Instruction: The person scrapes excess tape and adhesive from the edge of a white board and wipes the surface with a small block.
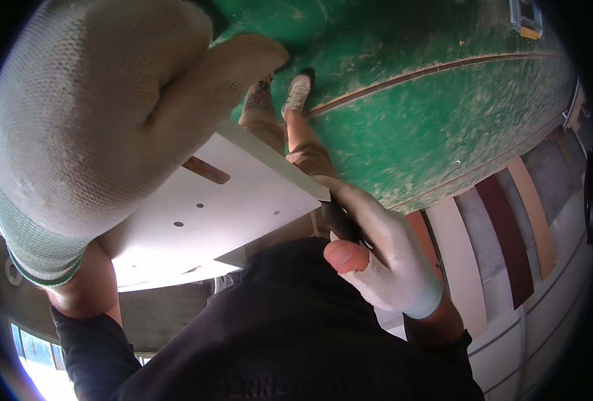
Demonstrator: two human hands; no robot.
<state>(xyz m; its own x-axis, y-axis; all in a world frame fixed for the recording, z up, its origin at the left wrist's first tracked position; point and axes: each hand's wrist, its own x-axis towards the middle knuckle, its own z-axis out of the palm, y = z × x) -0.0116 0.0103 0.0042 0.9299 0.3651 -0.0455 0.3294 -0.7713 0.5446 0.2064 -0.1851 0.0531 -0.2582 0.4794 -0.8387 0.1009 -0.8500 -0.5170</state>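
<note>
A white panel (243, 194) with several small round holes and one long brown slot lies below me, its right corner near my right hand. Close to the camera, my left hand (103, 113) in a pale knitted glove covers the panel's left part. Its fingers are curled, their inner side and whatever they hold hidden. My right hand (397, 260), in a similar glove with the thumb tip bare, curls at the panel's right edge, its fingertips out of sight. A dark shape (340, 222) fills the gap between thumb and fingers; whether glove palm or object, I cannot tell.
My legs and a white shoe (298, 92) are beyond the panel, on a scuffed green floor (390, 134) crossed by a brown seam. Along the right stand long boards, white, dark red (507, 244) and tan. A small framed object (527, 19) lies at the far right.
</note>
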